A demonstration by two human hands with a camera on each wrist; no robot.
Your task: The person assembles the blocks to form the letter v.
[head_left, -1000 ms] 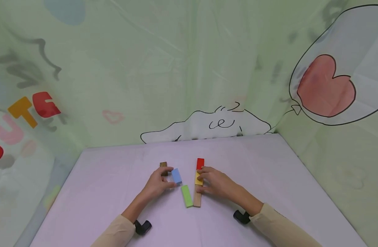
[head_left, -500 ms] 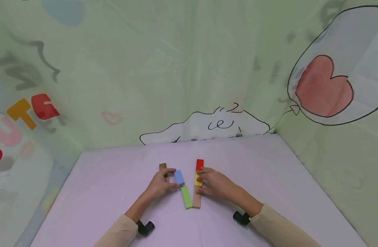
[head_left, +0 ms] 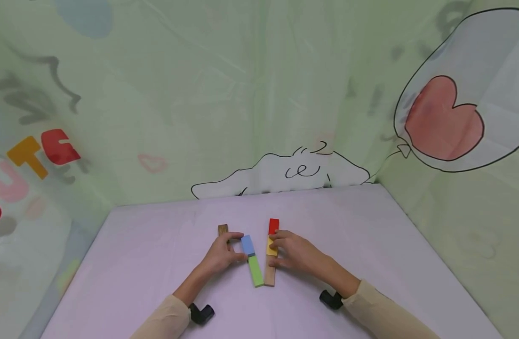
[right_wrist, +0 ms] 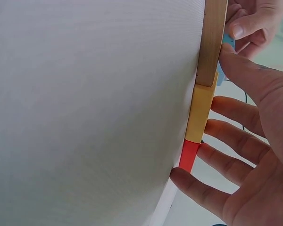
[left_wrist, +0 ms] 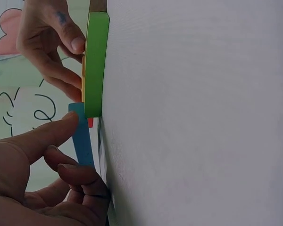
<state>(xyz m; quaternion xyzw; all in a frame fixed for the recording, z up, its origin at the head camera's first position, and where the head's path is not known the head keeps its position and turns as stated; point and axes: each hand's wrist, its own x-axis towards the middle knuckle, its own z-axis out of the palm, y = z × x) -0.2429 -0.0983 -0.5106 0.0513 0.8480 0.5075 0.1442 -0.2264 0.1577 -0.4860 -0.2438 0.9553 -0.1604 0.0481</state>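
In the head view my left hand [head_left: 219, 254] pinches a blue block [head_left: 248, 246] between thumb and fingers. The near end of that block meets the far end of a green block [head_left: 255, 271]. My right hand [head_left: 299, 249] rests along a straight row: a light wooden block [head_left: 269, 275], a yellow block [head_left: 271, 251] and a red block [head_left: 274, 226]. The right wrist view shows its thumb at the wooden block [right_wrist: 211, 44] and its fairly straight fingers touching the yellow and red ones. The near ends of green and wood touch, so both rows form a narrow V.
A dark brown block [head_left: 223, 230] lies behind the left hand, partly hidden by it. The pale tablecloth [head_left: 348, 226] spreads around the blocks, with printed fabric walls [head_left: 179, 94] at the back and sides. Black wrist cameras [head_left: 202, 314] hang at both cuffs.
My left hand has moved slightly right with the blue block, bringing it from apart to end-to-end with the green block. The right hand has stayed almost in place.
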